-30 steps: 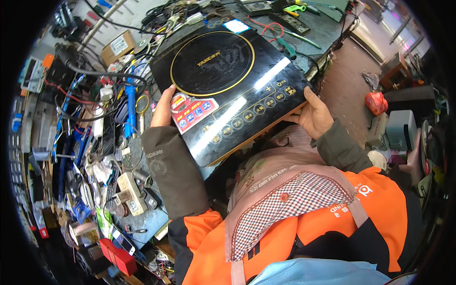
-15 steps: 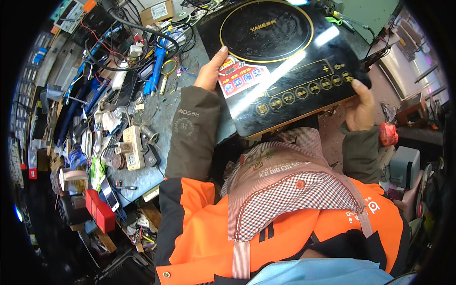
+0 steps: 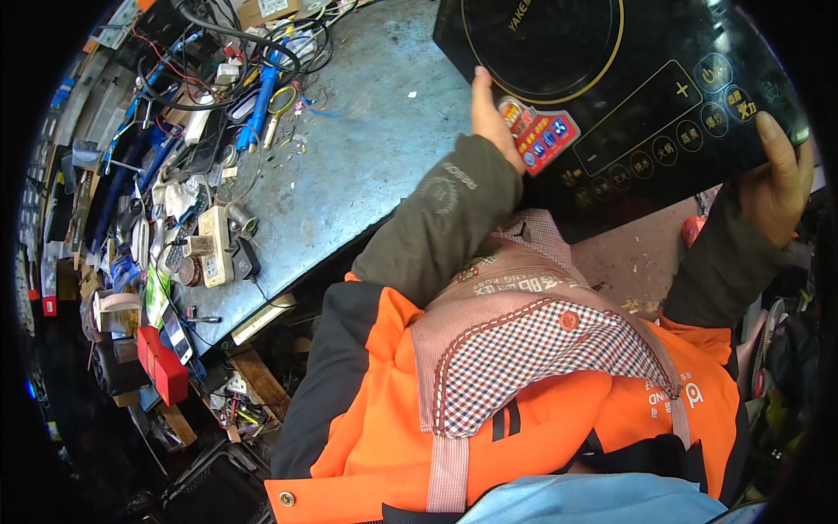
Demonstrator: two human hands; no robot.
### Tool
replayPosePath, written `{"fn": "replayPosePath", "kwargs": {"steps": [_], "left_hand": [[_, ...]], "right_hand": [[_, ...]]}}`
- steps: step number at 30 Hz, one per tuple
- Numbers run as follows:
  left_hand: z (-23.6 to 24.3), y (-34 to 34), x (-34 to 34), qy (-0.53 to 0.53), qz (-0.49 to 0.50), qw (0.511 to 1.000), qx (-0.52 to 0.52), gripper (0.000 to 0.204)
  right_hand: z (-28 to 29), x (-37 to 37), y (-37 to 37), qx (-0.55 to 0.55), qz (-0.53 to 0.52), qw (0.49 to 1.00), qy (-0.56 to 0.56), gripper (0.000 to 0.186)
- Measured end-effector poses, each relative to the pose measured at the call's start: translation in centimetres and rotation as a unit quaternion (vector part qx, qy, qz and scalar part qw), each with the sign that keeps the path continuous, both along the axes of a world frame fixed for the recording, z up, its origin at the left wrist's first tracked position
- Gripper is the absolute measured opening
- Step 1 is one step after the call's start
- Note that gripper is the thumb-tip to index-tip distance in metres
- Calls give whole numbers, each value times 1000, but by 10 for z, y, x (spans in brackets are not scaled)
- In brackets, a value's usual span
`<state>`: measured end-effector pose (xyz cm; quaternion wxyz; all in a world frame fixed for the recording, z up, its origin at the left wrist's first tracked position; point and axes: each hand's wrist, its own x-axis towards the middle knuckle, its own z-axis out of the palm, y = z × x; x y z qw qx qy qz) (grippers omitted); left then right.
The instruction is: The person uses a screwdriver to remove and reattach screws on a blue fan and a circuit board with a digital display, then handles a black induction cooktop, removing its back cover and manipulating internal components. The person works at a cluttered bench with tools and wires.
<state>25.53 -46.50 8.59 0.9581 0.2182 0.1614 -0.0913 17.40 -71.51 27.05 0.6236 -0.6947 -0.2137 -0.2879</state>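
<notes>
A black induction cooktop (image 3: 658,52) with a gold ring, a row of touch buttons and a red-and-white sticker (image 3: 546,142) is held up at the upper right. My left hand (image 3: 493,118) grips its left side beside the sticker, thumb showing. My right hand (image 3: 777,179) grips its lower right corner, with the thumb on the front edge and the other fingers partly hidden underneath. The cooktop is over the edge of the grey-blue bench (image 3: 340,122).
Cables, a blue tool (image 3: 256,109), a beige power strip (image 3: 212,246), a white phone (image 3: 176,336) and assorted parts crowd the bench's left. A red box (image 3: 161,367) lies at lower left. Floor (image 3: 624,262) shows below the cooktop.
Both hands have moved the cooktop up and to the right, turning it slightly and exposing more of the grey-blue bench top.
</notes>
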Motion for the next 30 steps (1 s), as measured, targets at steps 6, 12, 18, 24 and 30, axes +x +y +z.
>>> {"fn": "replayPosePath", "kwargs": {"steps": [6,12,18,24,30], "left_hand": [[-14,-60,-4,62,-40,997,-32,83],[-44,-80,11,24,-10,995,-98,107],[-43,-71,-12,-36,-92,995,-12,91],[-70,45,-88,-200,-147,886,391,76],[-96,119,-150,-353,-106,601,709,61]], "right_hand": [[10,-22,6,-224,-110,966,-61,41],[-19,-39,66,-254,-121,936,-214,42],[-42,-61,116,-306,-118,883,-336,43],[-81,-65,153,-403,-23,835,-375,45],[-148,-62,178,-449,-17,815,-365,37]]}}
